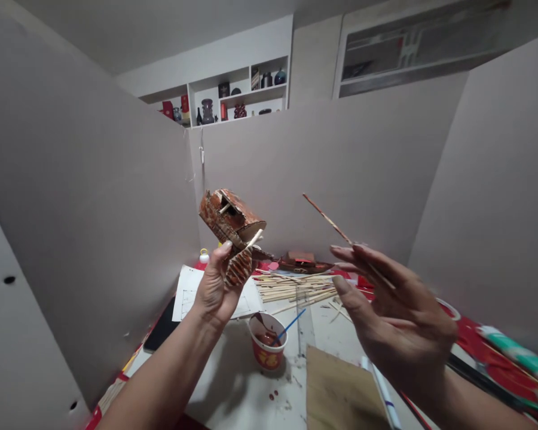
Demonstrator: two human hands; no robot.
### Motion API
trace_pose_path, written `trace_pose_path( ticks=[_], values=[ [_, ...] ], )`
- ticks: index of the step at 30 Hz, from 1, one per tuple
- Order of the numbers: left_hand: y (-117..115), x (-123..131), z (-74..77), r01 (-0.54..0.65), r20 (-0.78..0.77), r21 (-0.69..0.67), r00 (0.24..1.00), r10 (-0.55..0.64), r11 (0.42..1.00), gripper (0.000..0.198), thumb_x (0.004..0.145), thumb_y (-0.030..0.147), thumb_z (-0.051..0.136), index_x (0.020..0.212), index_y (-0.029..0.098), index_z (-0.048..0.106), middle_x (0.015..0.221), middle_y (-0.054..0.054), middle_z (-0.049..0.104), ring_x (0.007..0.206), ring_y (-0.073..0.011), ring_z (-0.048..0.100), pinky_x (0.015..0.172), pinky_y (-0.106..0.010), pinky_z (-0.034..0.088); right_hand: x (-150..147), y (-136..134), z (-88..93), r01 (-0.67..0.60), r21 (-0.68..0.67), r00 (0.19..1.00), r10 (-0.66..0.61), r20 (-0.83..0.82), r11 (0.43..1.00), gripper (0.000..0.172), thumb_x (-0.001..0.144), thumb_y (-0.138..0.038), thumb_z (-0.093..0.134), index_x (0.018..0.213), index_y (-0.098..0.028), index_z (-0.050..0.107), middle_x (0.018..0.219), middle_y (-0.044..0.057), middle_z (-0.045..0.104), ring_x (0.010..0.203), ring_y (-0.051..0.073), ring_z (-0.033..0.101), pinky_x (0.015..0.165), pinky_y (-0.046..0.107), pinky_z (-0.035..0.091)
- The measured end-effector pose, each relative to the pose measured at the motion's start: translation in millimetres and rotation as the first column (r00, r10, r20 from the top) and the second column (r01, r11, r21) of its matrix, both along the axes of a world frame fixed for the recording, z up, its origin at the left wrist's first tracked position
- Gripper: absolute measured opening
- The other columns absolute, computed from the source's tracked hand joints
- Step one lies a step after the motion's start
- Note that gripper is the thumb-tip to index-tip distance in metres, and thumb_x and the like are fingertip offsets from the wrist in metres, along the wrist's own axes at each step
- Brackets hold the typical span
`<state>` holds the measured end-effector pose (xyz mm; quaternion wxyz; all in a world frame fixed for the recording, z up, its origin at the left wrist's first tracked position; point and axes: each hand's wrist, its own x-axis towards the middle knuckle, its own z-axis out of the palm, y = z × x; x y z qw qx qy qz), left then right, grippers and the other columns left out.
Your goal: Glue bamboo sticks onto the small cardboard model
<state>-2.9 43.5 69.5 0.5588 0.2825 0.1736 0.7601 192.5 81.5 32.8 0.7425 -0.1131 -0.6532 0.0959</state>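
Note:
My left hand (pixel 215 292) grips a small model boat (pixel 235 221), raised and tilted above the table. Its brown paint is streaky, with pale patches showing, and it has a rounded cabin roof and a pale stick jutting out near my thumb. My right hand (pixel 399 304) is up on the other side, apart from the boat. Between its nearly straight fingers sits a thin wooden stick (pixel 325 216) stained brown, pointing up and left. Below and between my hands stands a red and white paper cup (pixel 268 352) with brown paint and a blue stick in it.
Behind the cup lie many loose wooden sticks (pixel 291 289) and a clear ruler (pixel 303 328). A second brown model boat (pixel 302 261) rests at the back. A sheet with drawn lines (pixel 188 295), a cardboard piece (pixel 341 394) and a green-white tube (pixel 515 352) surround them. Grey panels enclose the table.

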Motion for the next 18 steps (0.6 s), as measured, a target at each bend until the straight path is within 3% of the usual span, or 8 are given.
trace_pose_path(
  ticks=[12,18],
  values=[
    [5.4,9.1,-12.1,-0.145,-0.238,0.126,0.956,0.172,0.981,0.039,0.068,0.028,0.081,0.103,0.017,0.068,0.101,-0.008,0.076,0.096,-0.0237,0.07,0.089,-0.034,0.052,6.1,8.1,-0.2,0.043,-0.091,0.998,-0.047,-0.042,0.995,0.045,0.088,-0.015,0.066,0.131,-0.026,0.059,0.119,0.009,0.072,0.106,0.025,0.072,0.093,0.044,0.062],
    [5.5,15.4,-14.6,-0.102,-0.267,0.131,0.954,0.134,0.986,0.038,0.069,0.029,0.082,0.102,0.017,0.07,0.103,-0.008,0.076,0.097,-0.0241,0.071,0.092,-0.035,0.053,11.8,11.3,9.9,-0.045,-0.206,0.995,0.026,-0.096,0.978,0.034,0.09,-0.02,0.065,0.123,-0.026,0.063,0.116,0.008,0.073,0.109,0.024,0.071,0.089,0.039,0.063]
  ],
)
